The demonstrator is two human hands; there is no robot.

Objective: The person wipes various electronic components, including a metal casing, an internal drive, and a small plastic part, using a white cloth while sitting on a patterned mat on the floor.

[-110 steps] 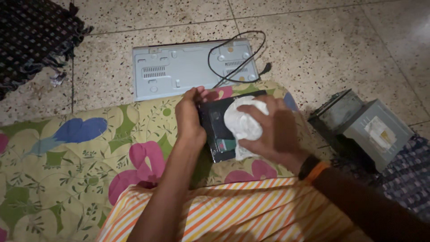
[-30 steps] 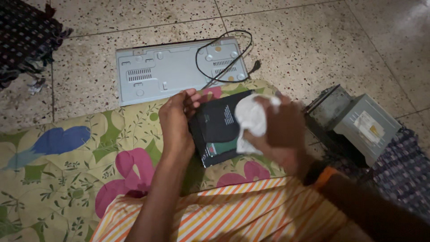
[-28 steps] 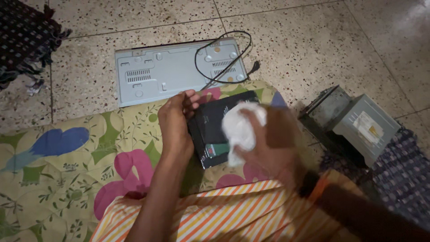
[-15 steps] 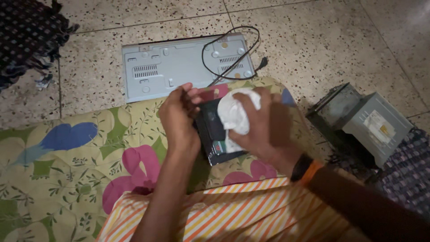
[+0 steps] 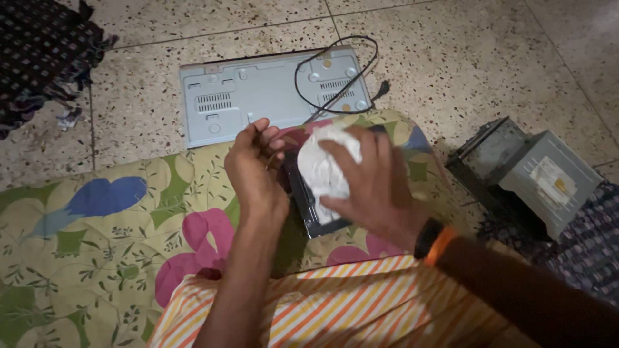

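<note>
The right hand (image 5: 374, 187), bunched around a white cloth (image 5: 322, 171), has slid leftward across the black flat device (image 5: 308, 209) that the left hand (image 5: 256, 171) grips by its edge, so wiping continues.

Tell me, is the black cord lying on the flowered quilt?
No, the black cord loops over the grey metal box on the speckled floor, beyond the quilt.

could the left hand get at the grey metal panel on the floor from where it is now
Probably yes. The left hand grips the edge of the black device on the floral mattress, and the grey metal panel lies just beyond, with nothing between; it would have to let go first.
</note>
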